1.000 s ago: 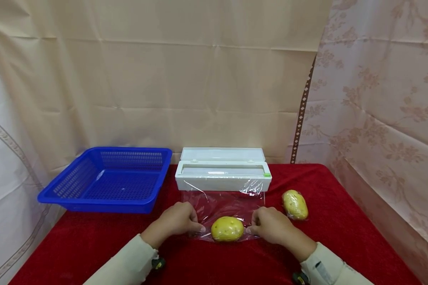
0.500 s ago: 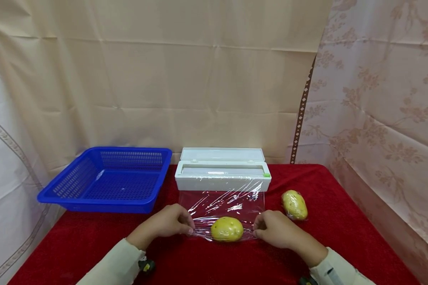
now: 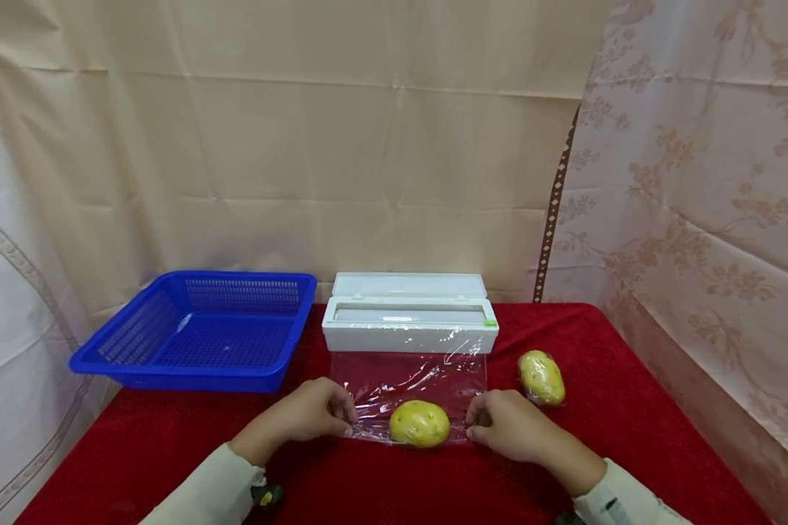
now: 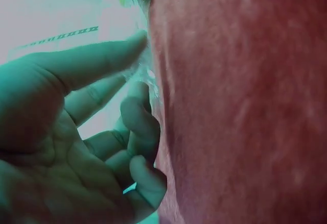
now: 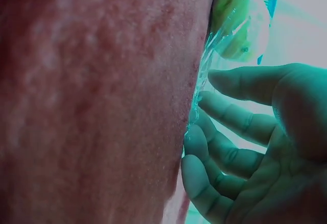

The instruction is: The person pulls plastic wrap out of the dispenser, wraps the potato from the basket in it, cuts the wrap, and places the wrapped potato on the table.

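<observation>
A yellow potato lies in the near end of a sheet of clear cling film, which runs back to a white cling film dispenser with its lid up. My left hand pinches the film's edge to the left of the potato, thumb against fingers. On the other side my right hand pinches the film between thumb and fingertips. The right wrist view shows the potato under shiny, creased film, just beyond the thumb. A second potato, wrapped in film, rests beyond my right hand.
A blue plastic basket stands at the back left on the red tablecloth. A green slider sits at the dispenser's right end. Beige curtains hang close behind the table.
My hands have moved apart, the left one further left and the right one slightly right. Between them the film's near end has stretched sideways beside the potato, which stays almost in place.
</observation>
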A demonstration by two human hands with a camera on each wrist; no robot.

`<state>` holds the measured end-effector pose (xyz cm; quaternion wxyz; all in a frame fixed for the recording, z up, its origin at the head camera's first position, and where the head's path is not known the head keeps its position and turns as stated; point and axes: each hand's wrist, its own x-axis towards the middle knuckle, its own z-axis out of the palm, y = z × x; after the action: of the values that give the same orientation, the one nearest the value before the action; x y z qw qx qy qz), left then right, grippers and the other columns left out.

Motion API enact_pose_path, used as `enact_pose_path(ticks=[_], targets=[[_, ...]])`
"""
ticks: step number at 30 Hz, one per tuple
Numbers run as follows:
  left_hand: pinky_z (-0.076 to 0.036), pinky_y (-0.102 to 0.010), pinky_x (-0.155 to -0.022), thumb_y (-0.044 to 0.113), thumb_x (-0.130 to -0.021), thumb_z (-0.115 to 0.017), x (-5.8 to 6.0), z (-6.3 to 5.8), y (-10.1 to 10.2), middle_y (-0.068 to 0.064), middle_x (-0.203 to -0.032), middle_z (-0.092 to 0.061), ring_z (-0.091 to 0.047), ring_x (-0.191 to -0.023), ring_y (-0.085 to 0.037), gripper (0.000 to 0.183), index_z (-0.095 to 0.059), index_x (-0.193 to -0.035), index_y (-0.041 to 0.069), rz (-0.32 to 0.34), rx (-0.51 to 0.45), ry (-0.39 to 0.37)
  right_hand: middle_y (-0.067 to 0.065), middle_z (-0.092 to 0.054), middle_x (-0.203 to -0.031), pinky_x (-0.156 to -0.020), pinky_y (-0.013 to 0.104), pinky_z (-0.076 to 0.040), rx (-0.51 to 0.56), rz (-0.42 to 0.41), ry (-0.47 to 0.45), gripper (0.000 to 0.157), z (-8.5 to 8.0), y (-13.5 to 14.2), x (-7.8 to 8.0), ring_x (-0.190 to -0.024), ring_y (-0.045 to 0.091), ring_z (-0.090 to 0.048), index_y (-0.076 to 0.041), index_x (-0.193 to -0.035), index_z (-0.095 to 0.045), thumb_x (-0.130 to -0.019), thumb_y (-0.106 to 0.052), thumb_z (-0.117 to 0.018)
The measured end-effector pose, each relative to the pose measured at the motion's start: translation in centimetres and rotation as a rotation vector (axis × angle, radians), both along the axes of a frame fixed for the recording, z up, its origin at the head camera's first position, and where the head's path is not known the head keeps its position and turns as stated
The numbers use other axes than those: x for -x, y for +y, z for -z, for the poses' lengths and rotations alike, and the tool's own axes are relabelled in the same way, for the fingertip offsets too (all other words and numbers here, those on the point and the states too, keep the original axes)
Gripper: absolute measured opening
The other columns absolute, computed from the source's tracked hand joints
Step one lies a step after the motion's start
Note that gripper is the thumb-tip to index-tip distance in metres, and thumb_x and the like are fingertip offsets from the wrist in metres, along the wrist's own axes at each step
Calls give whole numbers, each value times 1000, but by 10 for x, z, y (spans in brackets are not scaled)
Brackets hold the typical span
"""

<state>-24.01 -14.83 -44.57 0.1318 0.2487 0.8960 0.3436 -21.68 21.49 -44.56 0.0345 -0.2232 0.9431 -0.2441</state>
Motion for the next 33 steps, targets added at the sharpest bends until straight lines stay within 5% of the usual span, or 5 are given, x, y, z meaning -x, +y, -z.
enact_pose_path(ticks=[8,13,17,21,33], targets=[[-48,-22,-61,10,-84,-83,-2,-10,-11,-1,-81,-67,-58,-73,-12,14,-76,-96,6,32,-192,-108,-17,-65,-76,-67,24,-49,39,12,32,11,-11,6,-2,-71,-2,-58,-23,-86,-72,-85,-18,-81],[-47,-25,-63,14,-79,-89,-12,-15,9,0,-86,-66,-58,-73,-13,20,-75,-93,12,-18,-88,138,-9,-63,-88,-70,23,-48,76,-109,106,24,-18,-3,-6,-79,9,-58,-21,-93,-68,-80,-15,-87],[-53,-32,-80,29,-77,-91,-23,-16,41,2,-102,-66,-62,-91,-15,39,-73,-109,18,29,56,363,-10,-59,-101,-81,25,-50,62,-237,139,39,-19,-17,-7,-92,10,-56,-24,-102,-62,-76,-23,-92],[-53,-37,-90,44,-77,-90,-28,-14,66,5,-113,-66,-61,-103,-11,56,-68,-123,21,59,166,475,-14,-56,-110,-87,27,-50,30,-288,167,47,-16,-31,-6,-100,6,-54,-25,-107,-58,-76,-32,-93],[-52,-22,-77,33,-80,-90,-19,-10,73,12,-95,-70,-64,-85,-4,37,-75,-110,17,82,67,316,-16,-60,-92,-78,24,-47,83,-290,160,33,-13,-36,1,-83,7,-56,-26,-98,-64,-79,-33,-90]])
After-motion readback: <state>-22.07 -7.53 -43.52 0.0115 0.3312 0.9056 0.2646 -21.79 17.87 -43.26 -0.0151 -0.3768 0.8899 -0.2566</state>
